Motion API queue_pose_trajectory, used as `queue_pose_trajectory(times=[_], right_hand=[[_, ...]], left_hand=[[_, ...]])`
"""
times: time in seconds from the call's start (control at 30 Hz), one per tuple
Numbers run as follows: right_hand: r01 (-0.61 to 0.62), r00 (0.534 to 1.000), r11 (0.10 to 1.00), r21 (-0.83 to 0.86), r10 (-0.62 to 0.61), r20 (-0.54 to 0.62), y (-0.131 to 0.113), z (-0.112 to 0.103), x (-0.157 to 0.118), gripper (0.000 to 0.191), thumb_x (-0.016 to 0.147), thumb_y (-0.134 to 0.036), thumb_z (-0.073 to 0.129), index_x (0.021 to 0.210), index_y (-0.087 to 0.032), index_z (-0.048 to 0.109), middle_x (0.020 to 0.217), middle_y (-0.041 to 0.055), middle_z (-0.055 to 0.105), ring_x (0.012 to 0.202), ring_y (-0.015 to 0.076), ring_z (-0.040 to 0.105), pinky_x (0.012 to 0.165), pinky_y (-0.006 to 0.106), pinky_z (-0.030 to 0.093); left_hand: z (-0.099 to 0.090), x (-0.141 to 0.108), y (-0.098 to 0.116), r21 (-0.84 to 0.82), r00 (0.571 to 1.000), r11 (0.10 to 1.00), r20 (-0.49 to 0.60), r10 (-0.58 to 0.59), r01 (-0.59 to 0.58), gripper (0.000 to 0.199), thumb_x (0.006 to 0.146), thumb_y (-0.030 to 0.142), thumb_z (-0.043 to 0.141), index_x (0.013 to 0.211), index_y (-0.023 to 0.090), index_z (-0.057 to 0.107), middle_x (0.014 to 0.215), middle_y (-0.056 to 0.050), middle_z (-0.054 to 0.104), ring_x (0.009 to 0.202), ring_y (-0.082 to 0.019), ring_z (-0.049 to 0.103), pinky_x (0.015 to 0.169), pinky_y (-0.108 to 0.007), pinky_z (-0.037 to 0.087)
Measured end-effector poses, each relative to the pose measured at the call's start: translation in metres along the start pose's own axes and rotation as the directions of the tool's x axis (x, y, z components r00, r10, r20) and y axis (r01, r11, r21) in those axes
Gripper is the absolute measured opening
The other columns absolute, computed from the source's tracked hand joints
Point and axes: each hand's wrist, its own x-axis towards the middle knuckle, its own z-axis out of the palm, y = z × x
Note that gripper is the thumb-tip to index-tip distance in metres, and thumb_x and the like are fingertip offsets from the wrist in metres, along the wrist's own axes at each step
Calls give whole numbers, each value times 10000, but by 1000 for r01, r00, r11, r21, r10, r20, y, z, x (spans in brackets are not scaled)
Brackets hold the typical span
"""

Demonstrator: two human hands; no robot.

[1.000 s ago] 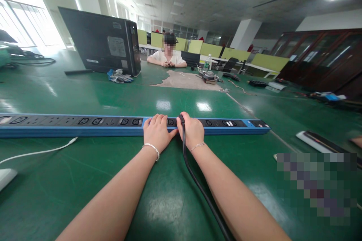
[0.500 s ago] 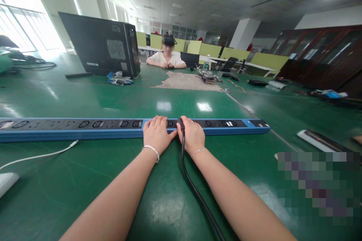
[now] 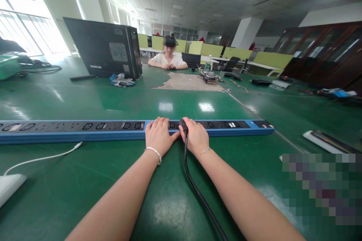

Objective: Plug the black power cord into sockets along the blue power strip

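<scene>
A long blue power strip (image 3: 93, 136) with a row of black sockets lies across the green table in front of me. My left hand (image 3: 159, 132) is closed over the strip near its middle, fingers across the top and thumb along the front edge. Just to its right, my right hand (image 3: 196, 134) grips a black power plug (image 3: 183, 125) at the strip's socket face. Fingers hide part of the plug, so how deep it sits cannot be seen. From the plug a black cable (image 3: 195, 185) runs down toward me between my forearms.
A black computer case (image 3: 110, 51) and gloves (image 3: 122, 80) stand back left. Across the table sits a person (image 3: 169, 60), near a bottle (image 3: 208, 63) and a small mechanical part (image 3: 209, 78). A white cable (image 3: 45, 157) lies at left. At right is a long white-and-black object (image 3: 325, 142).
The whole view has shifted slightly, so things appear a little further right. Both hands keep the same hold on the strip and plug.
</scene>
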Motion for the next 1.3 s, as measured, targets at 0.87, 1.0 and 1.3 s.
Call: queue_pose_trajectory(times=[0.87,1.0,1.3], right_hand=[[121,993,993,4,-121,16,33,5,-26,593,801,-215,495,1384,-246,390,1410,30,429,1307,212,337,1093,402,224],[105,994,993,45,-106,22,35,3,-24,566,808,-201,477,1368,-262,413,1399,20,446,1302,197,345,1090,394,225],[80,997,991,107,-81,-1,35,5,-21,518,791,-186,482,1304,-247,474,1371,24,480,1280,196,363,1082,410,197]], left_hand=[[-3,1,18,-88,967,969,94,237,-229,485,857,302,443,1330,207,400,1369,-77,491,1272,-199,419,1044,-389,311],[-1,2,30,-124,983,983,109,150,-136,438,869,263,413,1301,194,428,1257,-89,587,1139,-179,543,998,-363,353],[3,7,32,-86,981,981,73,179,-173,367,883,224,392,1212,279,543,1278,-25,572,1112,-173,546,934,-333,396]])
